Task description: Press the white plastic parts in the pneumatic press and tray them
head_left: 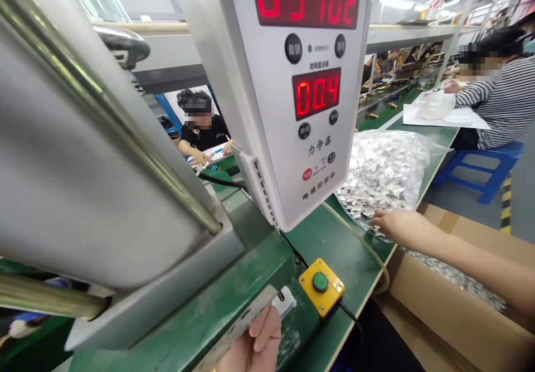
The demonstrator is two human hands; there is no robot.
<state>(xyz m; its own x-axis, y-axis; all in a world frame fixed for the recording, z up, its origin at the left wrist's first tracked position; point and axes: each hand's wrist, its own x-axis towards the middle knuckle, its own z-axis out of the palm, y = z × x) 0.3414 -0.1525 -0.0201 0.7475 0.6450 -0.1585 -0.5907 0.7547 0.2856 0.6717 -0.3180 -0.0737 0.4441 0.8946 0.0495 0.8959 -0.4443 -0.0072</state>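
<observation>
My left hand (261,336) is at the bottom middle, beside a worn metal bar (246,319) at the front of the machine. Its fingers are curled closed; what they hold, if anything, is hidden. Just beyond the fingertips shows a small whitish piece (286,303). Reaching in from the right, my right hand (393,227) is at the near edge of a clear plastic bag (387,157) full of small silvery pieces. Its fingers are bent together and point down at them, and their tips are hard to make out.
A control box (311,177) with red digits hangs ahead, next to the large grey machine (125,193). A yellow button box (321,287) sits on the green table (355,271). A cardboard box (472,305) with silvery pieces stands right. Co-workers sit beyond, one on a blue stool (485,165).
</observation>
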